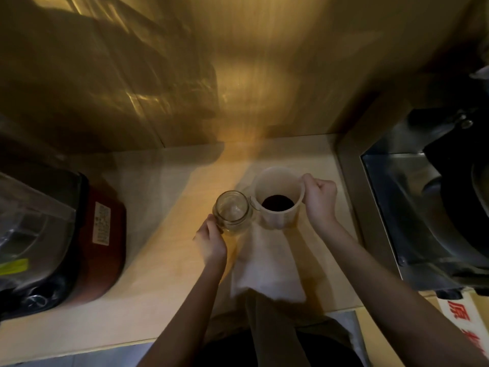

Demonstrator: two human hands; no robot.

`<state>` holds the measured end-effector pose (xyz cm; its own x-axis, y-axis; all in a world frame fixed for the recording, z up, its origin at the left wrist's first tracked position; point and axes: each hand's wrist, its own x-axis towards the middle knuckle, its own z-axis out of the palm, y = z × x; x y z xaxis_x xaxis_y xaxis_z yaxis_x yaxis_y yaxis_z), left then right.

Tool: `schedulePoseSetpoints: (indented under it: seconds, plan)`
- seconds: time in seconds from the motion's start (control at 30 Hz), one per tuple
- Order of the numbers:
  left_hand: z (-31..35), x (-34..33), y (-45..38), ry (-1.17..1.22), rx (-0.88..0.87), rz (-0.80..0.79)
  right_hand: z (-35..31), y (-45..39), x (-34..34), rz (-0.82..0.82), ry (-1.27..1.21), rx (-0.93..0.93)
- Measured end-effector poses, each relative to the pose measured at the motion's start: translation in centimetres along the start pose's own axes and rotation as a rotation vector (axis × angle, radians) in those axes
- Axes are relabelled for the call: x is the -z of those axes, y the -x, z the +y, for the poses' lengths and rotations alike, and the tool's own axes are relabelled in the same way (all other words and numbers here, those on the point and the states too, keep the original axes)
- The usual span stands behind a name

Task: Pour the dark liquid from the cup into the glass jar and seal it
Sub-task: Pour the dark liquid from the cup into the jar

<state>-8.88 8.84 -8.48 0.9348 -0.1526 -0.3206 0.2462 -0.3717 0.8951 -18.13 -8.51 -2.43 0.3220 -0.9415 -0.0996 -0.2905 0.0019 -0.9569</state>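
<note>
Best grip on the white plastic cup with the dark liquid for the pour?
Take the white plastic cup by its handle, from its right side, where the right hand holds it. That likely puts the left rim beside the clear glass jar, which the left hand steadies.

Head view, dim warm light. Clear glass jar upright on pale wooden counter, mouth open, looks empty. Left hand wrapped around its near-left side. White plastic cup with spout just right of the jar, spout at the jar's rim, about touching. Dark liquid pooled low inside the cup. Right hand closed in a fist on the cup's right side; handle hidden. White cloth under the cup, draped to the counter's near edge. Red-brown appliance with label far left. Metal sink on the right.
</note>
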Motion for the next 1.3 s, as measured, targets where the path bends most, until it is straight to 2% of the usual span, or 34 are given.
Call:
schedulePoseSetpoints:
  seconds: [0.27,0.43,0.57,0.73,0.93,1.07,1.3]
  plan:
    - [0.7,-0.9,-0.6,-0.006,0.061,0.008,0.6,0.3,-0.4,-0.016,0.034,-0.038]
    - [4.0,-0.6,-1.0,0.053,0.14,-0.019,0.1,-0.4,0.5,-0.035,-0.011,-0.059]
    - [6.6,0.4,-1.4,0.138,0.176,-0.08,-1.7,-1.6,1.8,-0.076,-0.016,0.004]
    - [9.4,2.0,-1.9,0.087,0.054,-0.172,-6.1,-3.6,2.6,-0.164,0.035,0.07]
    - [12.9,3.5,-0.5,-0.151,-0.271,-0.138,-13.2,-5.0,2.0,-0.252,0.295,0.406]
    - [14.6,4.0,0.4,-0.252,-0.356,-0.071,-17.2,-3.9,1.5,-0.253,0.566,0.707]
    - [17.9,4.0,2.2,-0.327,-0.524,0.04,-21.1,-2.6,1.1,-0.242,0.826,0.941]
